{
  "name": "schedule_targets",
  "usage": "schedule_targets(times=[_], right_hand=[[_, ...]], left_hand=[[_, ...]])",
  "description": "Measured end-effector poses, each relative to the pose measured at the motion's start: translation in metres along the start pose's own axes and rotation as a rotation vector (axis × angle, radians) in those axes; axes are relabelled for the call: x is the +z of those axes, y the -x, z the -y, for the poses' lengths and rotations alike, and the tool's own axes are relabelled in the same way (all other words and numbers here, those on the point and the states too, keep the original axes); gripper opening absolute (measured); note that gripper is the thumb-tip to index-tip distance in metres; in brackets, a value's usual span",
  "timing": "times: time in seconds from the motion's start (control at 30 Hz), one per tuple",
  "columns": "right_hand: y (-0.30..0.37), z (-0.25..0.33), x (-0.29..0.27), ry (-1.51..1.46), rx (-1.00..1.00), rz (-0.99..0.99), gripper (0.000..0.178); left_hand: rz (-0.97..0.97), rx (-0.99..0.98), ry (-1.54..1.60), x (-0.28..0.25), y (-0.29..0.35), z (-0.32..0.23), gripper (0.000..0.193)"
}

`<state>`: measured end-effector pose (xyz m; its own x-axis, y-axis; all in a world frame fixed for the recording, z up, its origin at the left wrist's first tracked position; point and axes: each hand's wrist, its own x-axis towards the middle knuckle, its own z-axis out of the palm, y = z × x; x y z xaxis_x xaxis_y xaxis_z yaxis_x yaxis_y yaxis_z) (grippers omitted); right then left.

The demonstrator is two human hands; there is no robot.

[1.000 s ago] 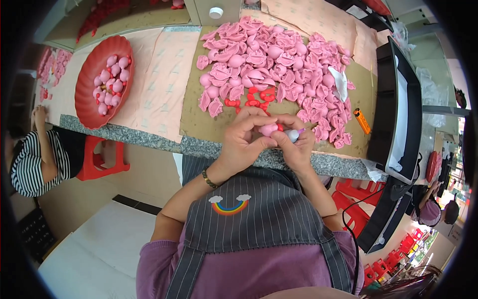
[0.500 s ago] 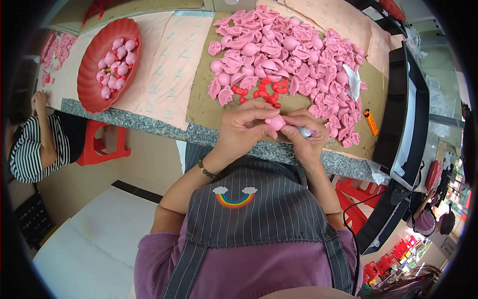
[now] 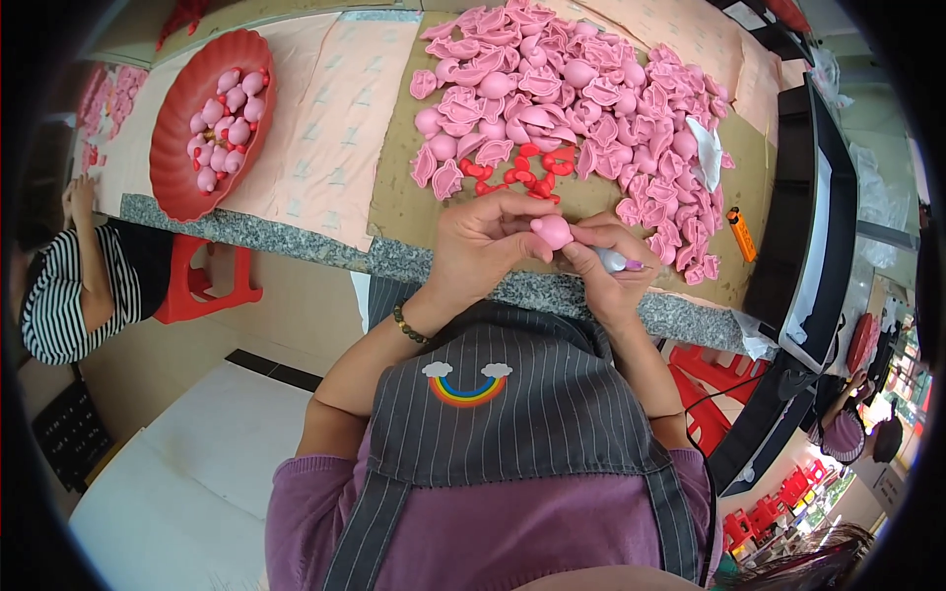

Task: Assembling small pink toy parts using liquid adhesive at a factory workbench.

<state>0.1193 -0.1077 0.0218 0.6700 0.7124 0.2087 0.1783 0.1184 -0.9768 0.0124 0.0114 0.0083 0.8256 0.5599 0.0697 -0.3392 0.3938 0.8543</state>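
My left hand (image 3: 477,244) pinches one side of a small round pink plastic piece (image 3: 553,231) with a stubby tip, held over the table's near edge. The thumb and forefinger of my right hand (image 3: 613,271) close on its other side. Tucked in the same right hand is a small white tube (image 3: 611,260) with a purple tip. Just beyond my fingers lie several small red plastic parts (image 3: 532,175). Behind them spreads a large heap of pink shell-shaped pieces (image 3: 591,108), some domed, some hollow side up.
At the left stands a red fluted bowl (image 3: 169,148) holding pink-and-red assembled pieces. An orange-and-black utility knife (image 3: 741,234) lies right of the heap, near a black tray (image 3: 803,227). White crumpled paper (image 3: 706,154) rests on the heap. Another person's hands (image 3: 79,200) are at far left.
Both hands have shifted slightly right with the pink piece, which is turned so more of its round side shows. More of the white tube is visible in my right hand.
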Motion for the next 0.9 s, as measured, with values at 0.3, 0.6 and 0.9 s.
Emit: schedule_targets(times=[0.3, 0.6, 0.9], right_hand=[[0.000, 0.003, -0.003, 0.010, -0.047, 0.027, 0.010], [-0.001, 0.004, -0.002, 0.097, -0.114, 0.017, 0.008], [0.000, 0.004, -0.002, 0.101, -0.140, 0.014, 0.006]], left_hand=[[0.038, -0.049, -0.106, -0.006, -0.001, -0.002, 0.025], [0.030, -0.049, -0.050, -0.008, -0.003, 0.002, 0.017], [-0.015, -0.036, -0.139, -0.008, -0.001, 0.003, 0.017]])
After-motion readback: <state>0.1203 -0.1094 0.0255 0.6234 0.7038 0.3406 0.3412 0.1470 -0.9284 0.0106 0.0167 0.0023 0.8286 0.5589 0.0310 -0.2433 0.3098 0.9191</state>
